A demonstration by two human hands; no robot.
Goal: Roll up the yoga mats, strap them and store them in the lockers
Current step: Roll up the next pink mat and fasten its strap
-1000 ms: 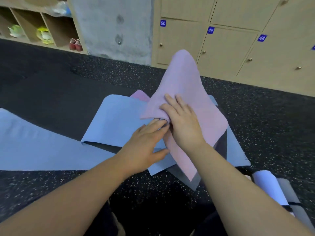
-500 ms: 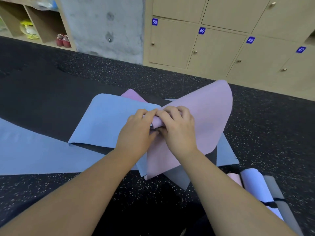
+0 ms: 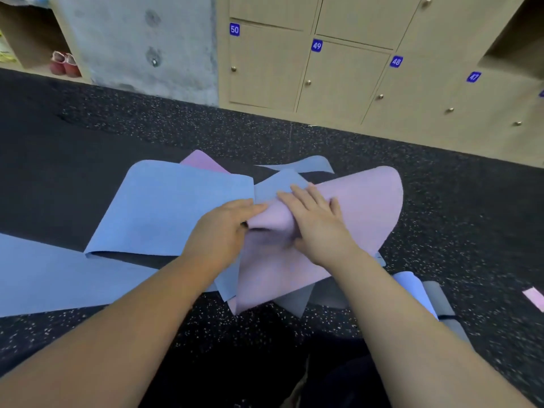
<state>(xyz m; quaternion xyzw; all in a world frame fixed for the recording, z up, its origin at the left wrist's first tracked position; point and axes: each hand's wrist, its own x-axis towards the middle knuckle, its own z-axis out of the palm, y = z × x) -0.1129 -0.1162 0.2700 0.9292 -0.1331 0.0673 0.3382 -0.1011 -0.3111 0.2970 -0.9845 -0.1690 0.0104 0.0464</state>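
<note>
Person kneeling or crouched over a dark speckled floor [image 3: 441, 201]; both bare forearms reach forward into view.

Pink mat [image 3: 338, 231] lies mid-floor on top of a jumble of other mats, one end curled over into a loose fold. Left hand [image 3: 219, 231] grips the near-left end of that fold, fingers curled round the pink edge, thumb hidden underneath. Right hand [image 3: 318, 222] lies on top of the fold, fingers fairly straight and spread, pressing it down; whether the thumb hooks under the mat I cannot tell.

Blue mat [image 3: 164, 210] just left of the pink one, folded back on itself, touching the left hand's knuckles. A second blue stretch runs off the floor's left edge. Grey mat [image 3: 294, 301] pokes out beneath the pink one on the near side.

Rolled mats [image 3: 418, 293], pale blue and grey, lie by the right forearm, partly hidden by it.

Lockers [image 3: 338, 78] along the far edge of the floor, doors closed, numbered 50, 49, 48, 47. Concrete pillar [image 3: 141, 42] to their left. Red shoes [image 3: 63, 64] in an open cubby at far left.
</note>
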